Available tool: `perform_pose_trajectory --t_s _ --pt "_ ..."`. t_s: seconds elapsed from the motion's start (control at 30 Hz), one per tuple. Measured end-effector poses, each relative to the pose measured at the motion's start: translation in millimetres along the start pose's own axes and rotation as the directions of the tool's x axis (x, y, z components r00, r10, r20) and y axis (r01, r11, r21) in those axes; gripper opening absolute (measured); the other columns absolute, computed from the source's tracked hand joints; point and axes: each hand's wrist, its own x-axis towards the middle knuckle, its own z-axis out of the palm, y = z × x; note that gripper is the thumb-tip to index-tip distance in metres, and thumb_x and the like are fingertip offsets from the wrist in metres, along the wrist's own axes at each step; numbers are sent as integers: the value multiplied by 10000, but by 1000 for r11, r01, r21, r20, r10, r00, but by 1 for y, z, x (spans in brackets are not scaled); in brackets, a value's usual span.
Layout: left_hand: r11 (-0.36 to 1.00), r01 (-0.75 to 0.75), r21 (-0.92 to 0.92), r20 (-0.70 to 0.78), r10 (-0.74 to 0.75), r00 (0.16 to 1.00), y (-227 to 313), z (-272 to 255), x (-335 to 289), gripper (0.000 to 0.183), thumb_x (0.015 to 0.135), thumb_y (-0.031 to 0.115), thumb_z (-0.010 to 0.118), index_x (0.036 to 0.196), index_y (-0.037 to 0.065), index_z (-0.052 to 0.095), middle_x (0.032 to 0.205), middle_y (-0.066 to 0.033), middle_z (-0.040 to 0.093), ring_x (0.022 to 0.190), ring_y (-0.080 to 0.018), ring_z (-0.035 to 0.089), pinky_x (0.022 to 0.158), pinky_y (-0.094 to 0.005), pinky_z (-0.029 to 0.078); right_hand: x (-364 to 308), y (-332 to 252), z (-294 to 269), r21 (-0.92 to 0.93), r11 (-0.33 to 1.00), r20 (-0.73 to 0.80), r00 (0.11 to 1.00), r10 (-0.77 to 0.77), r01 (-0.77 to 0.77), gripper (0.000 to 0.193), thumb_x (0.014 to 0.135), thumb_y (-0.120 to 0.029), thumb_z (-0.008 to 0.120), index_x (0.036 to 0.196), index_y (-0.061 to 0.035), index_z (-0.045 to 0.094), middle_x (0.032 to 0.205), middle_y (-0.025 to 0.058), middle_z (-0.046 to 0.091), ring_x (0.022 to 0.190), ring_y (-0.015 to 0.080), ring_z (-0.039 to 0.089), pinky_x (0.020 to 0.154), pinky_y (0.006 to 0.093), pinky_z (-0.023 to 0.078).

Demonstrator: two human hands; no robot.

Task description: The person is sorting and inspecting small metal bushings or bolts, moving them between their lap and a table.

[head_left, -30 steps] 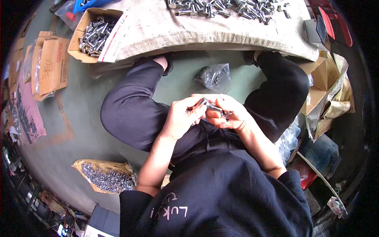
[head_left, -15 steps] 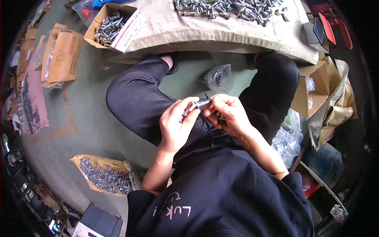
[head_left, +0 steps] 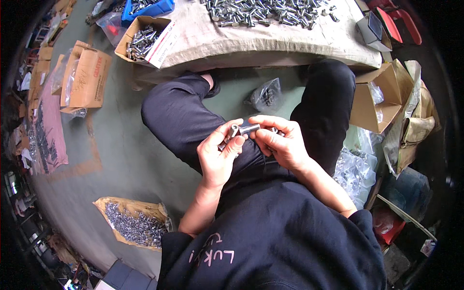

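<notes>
My left hand (head_left: 215, 157) is closed in a pinch on a shiny metal sleeve (head_left: 234, 130), whose round hollow end faces up. More metal shows between its fingers. Close beside it, my right hand (head_left: 285, 142) is closed too, with thumb and fingers around a metal pin (head_left: 250, 129) that points toward the left hand and meets the sleeve or nearly touches it. Several small metal pieces (head_left: 274, 130) show in the right hand's grip, partly hidden by the fingers. Both hands are above my lap.
A cloth-covered table (head_left: 270, 46) ahead bears a pile of metal parts (head_left: 270, 10). At its left stand a carton of parts (head_left: 122, 46) and a blue bin (head_left: 166, 7). A clear bag (head_left: 267, 95) lies between my feet. Left are a sack of small parts (head_left: 104, 205) and a cardboard box (head_left: 94, 79); right, an open carton (head_left: 391, 99).
The sleeve in my left hand has tipped so its hollow end shows. My right fingers have shifted along the pin and lifted a little. The whole view has swung slightly.
</notes>
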Motion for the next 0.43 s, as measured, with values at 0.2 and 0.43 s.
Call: perform_pose_trajectory --t_s 0.2,0.43 --pt "999 -29 25 32 29 999 3 0 3 272 785 49 629 1041 -26 580 805 -11 572 618 -36 473 544 -163 400 3 -2 0 152 983 20 995 96 -98 268 813 -147 597 1030 7 567 789 56 603 552 75 483 437 194 364" --pt "994 84 -73 66 -79 995 7 8 5 293 831 80 582 1115 13 555 857 -26 592 646 -49 495 559 -166 410 23 18 -25 586 658 439 868 233 -473 355 821 -242 588 1079 -9 516 939 59 567 641 101 514 422 211 384"
